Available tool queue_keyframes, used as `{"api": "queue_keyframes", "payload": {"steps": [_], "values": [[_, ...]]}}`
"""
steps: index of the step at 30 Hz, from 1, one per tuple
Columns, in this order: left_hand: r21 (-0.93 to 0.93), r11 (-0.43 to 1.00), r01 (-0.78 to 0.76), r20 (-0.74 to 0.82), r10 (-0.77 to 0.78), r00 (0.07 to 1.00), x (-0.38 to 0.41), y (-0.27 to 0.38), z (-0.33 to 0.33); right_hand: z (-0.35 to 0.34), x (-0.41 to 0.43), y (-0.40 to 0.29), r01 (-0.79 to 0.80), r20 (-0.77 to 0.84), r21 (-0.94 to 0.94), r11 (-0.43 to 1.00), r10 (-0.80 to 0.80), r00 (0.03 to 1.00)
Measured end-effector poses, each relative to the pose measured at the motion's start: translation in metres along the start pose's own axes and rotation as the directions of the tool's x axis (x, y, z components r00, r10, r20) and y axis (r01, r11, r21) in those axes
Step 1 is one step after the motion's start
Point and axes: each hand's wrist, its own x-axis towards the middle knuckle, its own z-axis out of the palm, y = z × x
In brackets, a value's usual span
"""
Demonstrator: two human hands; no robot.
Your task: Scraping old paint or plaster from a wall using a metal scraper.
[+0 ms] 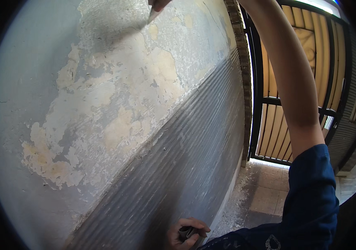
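Observation:
My right arm reaches up across the right side, and only part of my right hand [162,3] shows at the top edge. It grips a thin, pale, blade-like tool [153,15], probably a scraper, whose tip is at the wall surface; the rest is cut off. Before me stands a painted wall [25,78], its grey-blue paint worn off in large ragged patches [162,67] that show cream and whitish layers. Low in the view, my left hand [181,229] is curled around a folded grey sheet [186,232], perhaps sandpaper, near the ribbed lower wall.
A grey ribbed wall panel [178,153] runs diagonally below the patched paint. Pale flakes and dust [231,212] lie on the tiled floor [267,195] along the wall's foot. A black-framed gate [302,62] with tan panels stands behind my right arm, beside a brick-like wall edge [243,56].

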Motion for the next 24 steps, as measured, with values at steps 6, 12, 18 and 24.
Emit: {"api": "queue_keyframes", "payload": {"steps": [6, 12, 18, 24], "values": [[-0.047, 0.999, 0.007, 0.023, -0.006, 1.0, 0.0, -0.007, -0.001, 0.002, 0.0, -0.001, 0.019, -0.045, 0.038, 0.999, -0.017, 0.999], [-0.111, 0.992, 0.067, 0.004, -0.067, 0.998, 0.001, 0.002, 0.004, 0.024, -0.004, 0.01, -0.021, -0.01, 0.056, 0.998, 0.021, 1.0], [-0.169, 0.986, -0.01, 0.091, 0.025, 0.996, 0.006, -0.012, -0.001, 0.082, -0.09, 0.008, 0.026, -0.232, 0.075, 0.997, -0.008, 0.973], [-0.184, 0.978, 0.101, 0.086, -0.087, 0.993, -0.001, -0.055, -0.025, 0.171, -0.202, -0.051, -0.316, 0.137, 0.796, 0.516, 0.355, 0.925]]}}
